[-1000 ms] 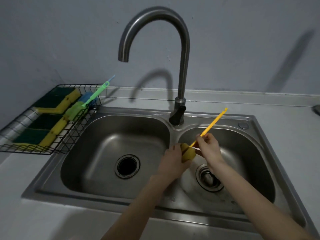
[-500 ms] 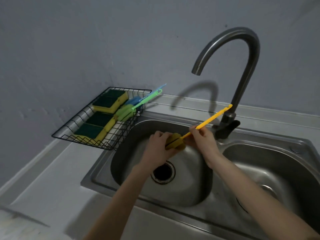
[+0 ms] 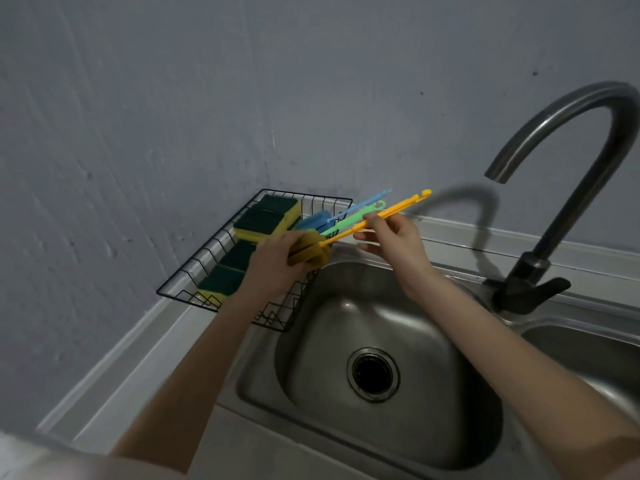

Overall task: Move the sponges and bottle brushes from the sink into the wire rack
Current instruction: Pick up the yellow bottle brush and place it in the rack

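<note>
I hold a yellow bottle brush (image 3: pixel 394 211) with both hands over the right edge of the black wire rack (image 3: pixel 207 249). My left hand (image 3: pixel 277 265) is closed around its sponge head. My right hand (image 3: pixel 388 237) pinches the thin handle. Inside the rack lie several green-and-yellow sponges (image 3: pixel 266 216), a blue bottle brush (image 3: pixel 315 220) and a green bottle brush (image 3: pixel 349 221), their handles sticking out over the rim toward the right. The left sink basin (image 3: pixel 346 327) below holds no sponges or brushes.
A curved metal faucet (image 3: pixel 561 209) rises at the right between the two basins. A drain (image 3: pixel 373 374) sits in the left basin's floor. The grey wall stands close behind the rack, and grey counter runs along the left.
Both hands carried the yellow brush from above the sink basins leftward to the rack's edge. The view has swung left, so the faucet now sits far right.
</note>
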The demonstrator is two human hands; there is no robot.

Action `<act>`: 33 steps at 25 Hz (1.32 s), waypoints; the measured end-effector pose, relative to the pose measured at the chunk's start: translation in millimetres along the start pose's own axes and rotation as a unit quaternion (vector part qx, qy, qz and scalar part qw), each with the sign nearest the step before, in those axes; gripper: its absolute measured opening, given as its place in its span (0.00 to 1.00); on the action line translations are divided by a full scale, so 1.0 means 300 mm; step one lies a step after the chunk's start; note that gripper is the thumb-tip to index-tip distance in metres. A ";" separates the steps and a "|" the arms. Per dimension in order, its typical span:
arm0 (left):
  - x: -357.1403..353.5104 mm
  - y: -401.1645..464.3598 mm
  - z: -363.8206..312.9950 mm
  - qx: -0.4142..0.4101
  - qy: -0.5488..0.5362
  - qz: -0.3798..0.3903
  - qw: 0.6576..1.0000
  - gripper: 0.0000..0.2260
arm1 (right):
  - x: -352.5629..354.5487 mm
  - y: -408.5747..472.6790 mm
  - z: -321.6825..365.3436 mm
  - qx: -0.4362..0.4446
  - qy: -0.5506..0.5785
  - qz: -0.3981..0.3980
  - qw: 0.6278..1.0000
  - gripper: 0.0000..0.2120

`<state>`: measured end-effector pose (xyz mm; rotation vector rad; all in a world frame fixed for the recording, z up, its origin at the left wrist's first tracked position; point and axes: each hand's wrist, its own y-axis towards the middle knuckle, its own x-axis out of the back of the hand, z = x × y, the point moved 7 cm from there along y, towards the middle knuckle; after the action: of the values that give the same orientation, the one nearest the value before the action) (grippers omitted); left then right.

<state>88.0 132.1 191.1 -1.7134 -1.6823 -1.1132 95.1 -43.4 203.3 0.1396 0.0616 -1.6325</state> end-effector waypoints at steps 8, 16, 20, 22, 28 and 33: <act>-0.072 0.129 0.164 0.053 -0.052 0.034 0.997 0.22 | -0.067 0.144 -0.075 -0.018 -0.051 -0.014 0.998 0.04; -0.218 0.193 0.281 0.089 -0.024 0.108 0.990 0.23 | -0.047 0.203 -0.207 -0.062 -0.116 -0.012 0.991 0.10; -0.240 0.217 0.299 0.093 -0.005 0.129 0.987 0.24 | -0.032 0.219 -0.243 -0.077 -0.092 -0.018 0.993 0.09; -0.242 0.224 0.298 0.095 -0.001 0.135 0.986 0.25 | -0.029 0.222 -0.243 -0.079 -0.094 -0.012 0.992 0.09; -0.235 0.210 0.288 0.115 0.009 0.149 0.982 0.32 | -0.011 0.197 -0.272 -0.121 -0.173 0.032 0.977 0.08; -0.177 0.195 0.217 0.096 0.012 0.134 0.986 0.31 | 0.029 0.141 -0.231 -0.122 -0.371 0.093 0.916 0.18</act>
<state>163.4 147.2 123.6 -1.7331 -1.4400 -0.8177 140.4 -46.3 135.4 -0.6517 -0.3221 -1.3821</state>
